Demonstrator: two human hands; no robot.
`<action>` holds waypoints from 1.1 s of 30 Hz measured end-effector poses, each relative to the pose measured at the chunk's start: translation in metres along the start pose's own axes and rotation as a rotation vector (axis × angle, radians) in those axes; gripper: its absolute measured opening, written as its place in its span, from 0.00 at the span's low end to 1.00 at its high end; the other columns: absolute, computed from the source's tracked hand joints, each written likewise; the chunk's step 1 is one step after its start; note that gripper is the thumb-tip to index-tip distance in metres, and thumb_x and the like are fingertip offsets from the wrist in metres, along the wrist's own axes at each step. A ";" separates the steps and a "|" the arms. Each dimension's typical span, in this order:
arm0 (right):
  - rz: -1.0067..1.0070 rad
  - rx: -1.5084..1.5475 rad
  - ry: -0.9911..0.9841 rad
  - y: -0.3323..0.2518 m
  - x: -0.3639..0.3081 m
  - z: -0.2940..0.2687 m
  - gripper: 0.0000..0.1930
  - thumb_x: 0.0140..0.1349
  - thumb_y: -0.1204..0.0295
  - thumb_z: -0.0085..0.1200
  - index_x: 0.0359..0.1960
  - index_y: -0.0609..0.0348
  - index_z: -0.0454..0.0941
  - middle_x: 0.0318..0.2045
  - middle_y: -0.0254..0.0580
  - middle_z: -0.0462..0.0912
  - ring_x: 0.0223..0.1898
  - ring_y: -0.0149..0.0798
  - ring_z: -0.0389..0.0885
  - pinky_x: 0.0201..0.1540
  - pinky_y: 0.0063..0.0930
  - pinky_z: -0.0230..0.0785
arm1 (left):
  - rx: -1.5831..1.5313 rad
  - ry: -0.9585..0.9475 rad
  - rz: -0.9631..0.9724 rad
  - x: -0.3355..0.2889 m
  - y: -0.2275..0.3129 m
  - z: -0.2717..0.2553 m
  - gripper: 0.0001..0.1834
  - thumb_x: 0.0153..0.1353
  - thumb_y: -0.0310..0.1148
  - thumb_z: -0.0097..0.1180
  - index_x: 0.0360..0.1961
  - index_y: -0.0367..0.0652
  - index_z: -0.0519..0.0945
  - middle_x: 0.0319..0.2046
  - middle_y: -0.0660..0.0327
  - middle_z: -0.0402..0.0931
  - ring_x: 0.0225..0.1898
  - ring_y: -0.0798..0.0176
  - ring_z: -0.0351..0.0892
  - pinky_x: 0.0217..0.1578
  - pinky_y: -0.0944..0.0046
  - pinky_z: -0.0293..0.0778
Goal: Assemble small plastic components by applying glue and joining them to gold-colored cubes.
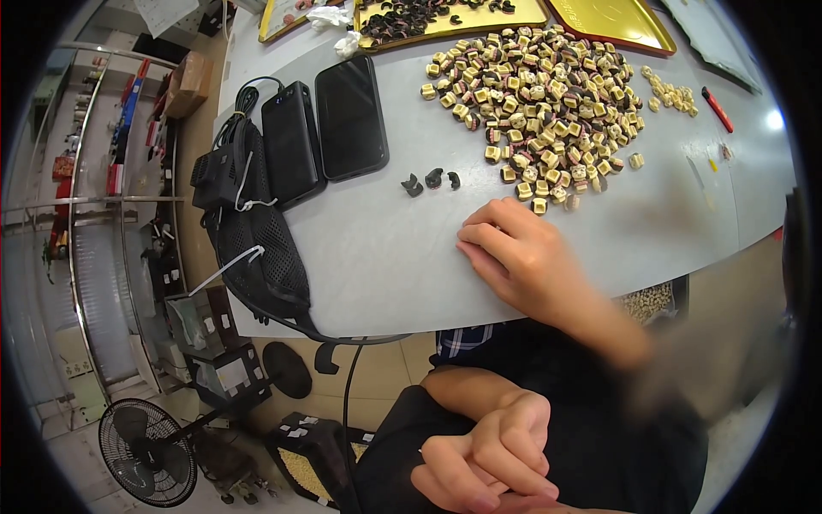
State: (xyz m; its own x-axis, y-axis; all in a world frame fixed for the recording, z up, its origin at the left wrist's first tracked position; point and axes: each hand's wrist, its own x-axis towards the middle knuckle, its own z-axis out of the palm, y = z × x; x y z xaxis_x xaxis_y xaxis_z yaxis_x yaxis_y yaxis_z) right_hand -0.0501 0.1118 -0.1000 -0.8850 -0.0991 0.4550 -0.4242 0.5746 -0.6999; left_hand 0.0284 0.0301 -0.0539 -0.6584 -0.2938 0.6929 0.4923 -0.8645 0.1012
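Metal shelves [103, 202] and a black fan [145, 454] stand to the left of your grey table [385, 261]. Over its near part is your right hand [514, 253], fingers bent and drawn together; you cannot tell from this view whether the tips pinch anything. Just beyond it spreads the pile [548, 103] of small cream-and-dark pieces. Three dark bits [434, 178] lie in a row, apart from the pile on its left. Your left hand [488, 445] is curled near your lap, below the table edge, its palm hidden, so whether it holds something is unclear. Left of the dark bits, a phone [351, 116], a power bank [293, 146] and a black pouch [261, 248] crowd that side. A gold tray [462, 34] with more dark bits sits behind the pile; pale bits [672, 94] and a red pen-like tool [717, 110] lie to its right.
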 end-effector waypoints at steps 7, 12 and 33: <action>-0.001 -0.012 0.005 0.004 0.002 -0.006 0.08 0.55 0.81 0.64 0.35 0.63 0.79 0.34 0.42 0.80 0.35 0.45 0.79 0.36 0.35 0.73 | 0.180 0.123 -0.005 -0.006 0.004 0.005 0.08 0.66 0.22 0.59 0.39 0.45 0.73 0.46 0.62 0.69 0.42 0.59 0.79 0.48 0.60 0.72; -0.008 -0.072 -0.009 0.000 0.002 -0.011 0.08 0.54 0.80 0.63 0.35 0.62 0.80 0.34 0.42 0.79 0.35 0.46 0.79 0.36 0.36 0.74 | -0.293 0.171 -0.145 -0.009 0.024 0.008 0.05 0.67 0.24 0.59 0.43 0.45 0.79 0.46 0.63 0.75 0.49 0.59 0.80 0.56 0.62 0.75; -0.261 -0.015 0.444 -0.011 -0.077 -0.073 0.08 0.56 0.81 0.63 0.37 0.62 0.81 0.40 0.47 0.85 0.28 0.37 0.81 0.28 0.30 0.74 | -0.333 0.022 -1.020 0.017 0.040 0.021 0.17 0.68 0.32 0.53 0.48 0.25 0.79 0.46 0.37 0.78 0.48 0.26 0.80 0.50 0.40 0.81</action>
State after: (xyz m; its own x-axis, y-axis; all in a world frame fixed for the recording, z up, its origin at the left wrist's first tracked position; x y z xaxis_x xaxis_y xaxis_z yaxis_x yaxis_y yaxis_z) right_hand 0.0373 0.1721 -0.0871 -0.5819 0.1114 0.8056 -0.6144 0.5889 -0.5252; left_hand 0.0491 -0.0006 -0.0231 -0.6828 0.6251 0.3782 -0.4734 -0.7728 0.4226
